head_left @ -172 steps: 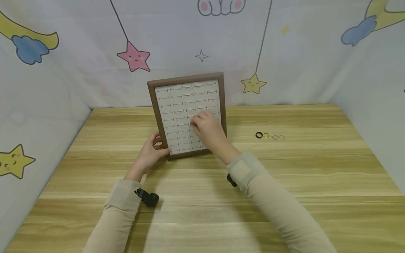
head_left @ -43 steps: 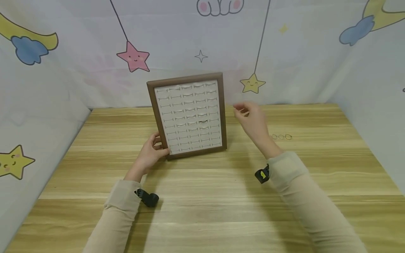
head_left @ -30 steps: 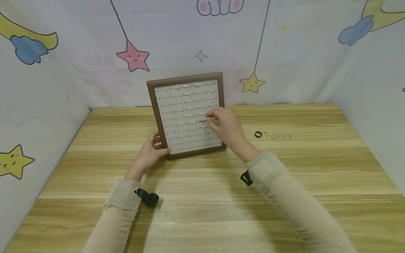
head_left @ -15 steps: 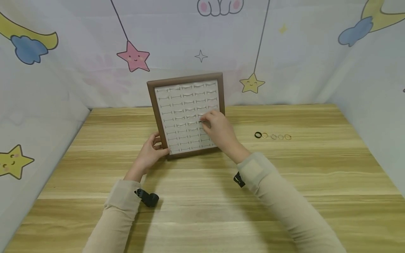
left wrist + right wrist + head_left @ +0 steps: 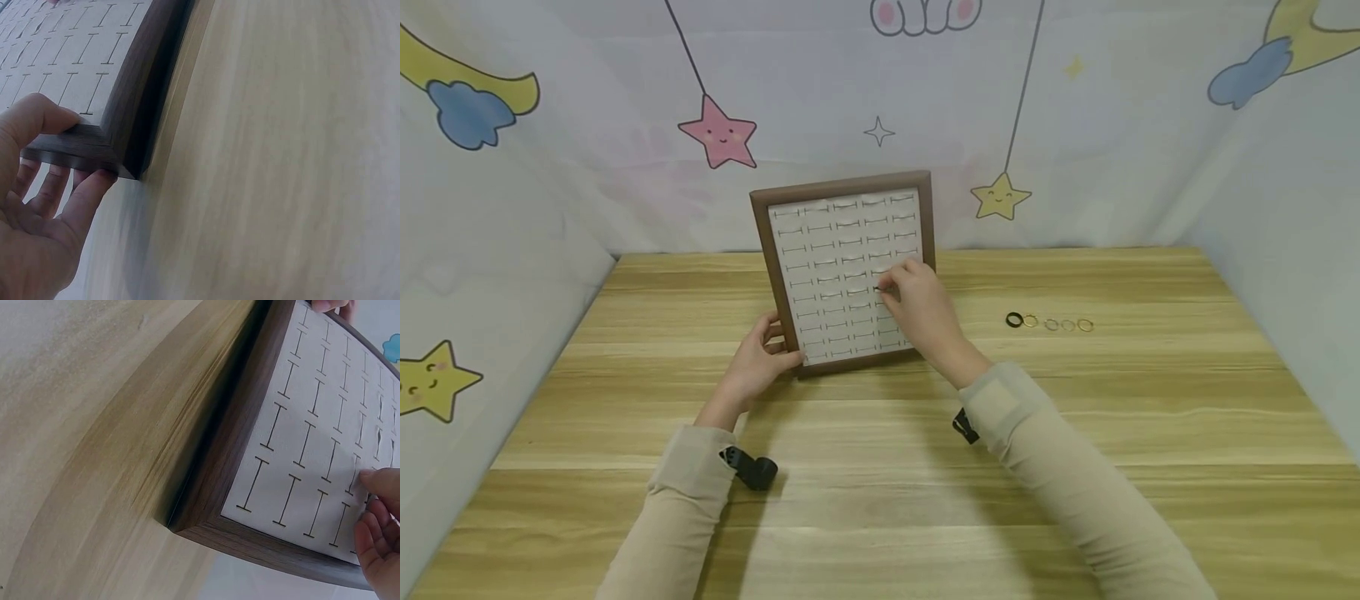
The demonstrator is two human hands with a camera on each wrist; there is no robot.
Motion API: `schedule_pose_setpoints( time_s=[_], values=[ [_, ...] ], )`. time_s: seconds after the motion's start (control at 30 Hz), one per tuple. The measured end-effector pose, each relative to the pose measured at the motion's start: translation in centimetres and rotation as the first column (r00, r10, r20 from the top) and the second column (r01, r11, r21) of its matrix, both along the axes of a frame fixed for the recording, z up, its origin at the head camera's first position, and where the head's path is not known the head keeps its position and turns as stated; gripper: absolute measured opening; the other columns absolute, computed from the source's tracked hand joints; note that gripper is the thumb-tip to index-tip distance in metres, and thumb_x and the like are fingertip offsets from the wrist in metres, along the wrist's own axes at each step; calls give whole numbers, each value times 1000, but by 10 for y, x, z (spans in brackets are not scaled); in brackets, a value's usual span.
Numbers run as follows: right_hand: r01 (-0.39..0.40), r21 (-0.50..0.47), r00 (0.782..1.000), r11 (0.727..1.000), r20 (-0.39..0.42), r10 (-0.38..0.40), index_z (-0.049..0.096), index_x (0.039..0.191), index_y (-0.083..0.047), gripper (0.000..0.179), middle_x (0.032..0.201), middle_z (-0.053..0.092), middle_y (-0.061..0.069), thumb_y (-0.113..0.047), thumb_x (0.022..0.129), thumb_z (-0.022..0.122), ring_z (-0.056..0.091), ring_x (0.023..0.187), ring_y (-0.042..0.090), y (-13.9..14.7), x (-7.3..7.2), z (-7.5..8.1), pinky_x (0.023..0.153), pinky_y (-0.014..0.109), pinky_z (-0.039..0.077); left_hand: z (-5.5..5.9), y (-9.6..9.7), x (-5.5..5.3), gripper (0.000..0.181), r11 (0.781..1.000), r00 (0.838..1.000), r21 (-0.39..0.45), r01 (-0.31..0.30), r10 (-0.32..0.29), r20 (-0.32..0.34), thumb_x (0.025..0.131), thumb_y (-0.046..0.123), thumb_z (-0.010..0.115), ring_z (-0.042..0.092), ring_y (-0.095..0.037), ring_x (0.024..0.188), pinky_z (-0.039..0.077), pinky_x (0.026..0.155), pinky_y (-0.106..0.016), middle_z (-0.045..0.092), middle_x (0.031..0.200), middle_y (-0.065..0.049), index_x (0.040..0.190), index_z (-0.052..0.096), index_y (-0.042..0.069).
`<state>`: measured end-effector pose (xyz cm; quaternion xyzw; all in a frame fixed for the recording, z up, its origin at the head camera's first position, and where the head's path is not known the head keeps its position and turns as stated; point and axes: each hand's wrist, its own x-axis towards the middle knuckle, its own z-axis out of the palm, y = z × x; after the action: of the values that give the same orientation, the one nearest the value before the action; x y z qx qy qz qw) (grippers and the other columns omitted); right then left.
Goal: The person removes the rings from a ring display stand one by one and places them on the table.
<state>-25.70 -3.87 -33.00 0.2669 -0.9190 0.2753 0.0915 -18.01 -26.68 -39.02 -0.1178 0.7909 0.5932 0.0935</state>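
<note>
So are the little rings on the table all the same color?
No, in the head view the row of rings on the table has one black ring at its left end, while the others look thin and gold or pale.

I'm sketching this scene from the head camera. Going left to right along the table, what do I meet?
Left hand → ring display board → right hand → black ring → row of thin rings.

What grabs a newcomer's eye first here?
The brown-framed ring display board, propped upright mid-table, with the right hand pressing fingertips into a slot on its white face. The left hand grips its lower left corner. A short row of rings lies on the table to the right.
</note>
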Motion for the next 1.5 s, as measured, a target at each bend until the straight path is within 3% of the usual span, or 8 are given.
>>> schedule_pose_setpoints(
  time_s=[0.53, 0.87, 1.13, 1.37, 1.5],
  values=[
    [-44, 17, 999, 999, 17, 44, 68, 92, -3, 7, 101, 63, 10, -10, 90, 65, 58, 98, 25, 2, -3, 1, 87, 34, 49, -1, 0, 0, 78, 1000, 1000, 8, -7, 7, 7, 89, 4, 61, 38, -38, 136, 40, 107, -47, 34, 150, -19, 152, 15, 10],
    [-59, 19, 998, 998, -11, 59, 68, 94, -4, 9, 101, 62, 10, -10, 88, 68, 58, 99, 26, 3, -5, -2, 87, 33, 49, -1, -1, -1, 77, 1000, 1000, 2, 0, 0, -4, 90, 5, 61, 39, -38, 136, 41, 106, -46, 34, 150, -19, 152, 16, 10],
    [-43, -42, 997, 998, 69, 46, 67, 92, -4, 8, 102, 62, 9, -10, 87, 68, 57, 97, 24, 5, -7, -2, 86, 33, 49, -2, -1, -3, 76, 1000, 1000, 11, -2, 2, -9, 89, 3, 61, 42, -37, 133, 42, 104, -43, 36, 148, -18, 152, 17, 10],
    [-65, -143, 990, 988, 113, 82, 67, 89, -2, 8, 100, 64, 10, -9, 85, 70, 60, 91, 22, 10, -10, -3, 83, 32, 52, -3, -2, -2, 77, 1000, 1000, 6, -2, 2, -10, 89, 3, 61, 41, -37, 134, 43, 104, -43, 36, 148, -19, 152, 17, 11],
    [-45, -212, 979, 976, 187, 86, 67, 90, -2, 10, 99, 66, 10, -10, 86, 70, 60, 88, 22, 15, -11, 0, 80, 32, 51, -3, -2, -2, 77, 1000, 1000, 7, -1, 1, -11, 90, 3, 61, 41, -38, 134, 43, 104, -44, 35, 149, -19, 152, 16, 11]
  ],
)
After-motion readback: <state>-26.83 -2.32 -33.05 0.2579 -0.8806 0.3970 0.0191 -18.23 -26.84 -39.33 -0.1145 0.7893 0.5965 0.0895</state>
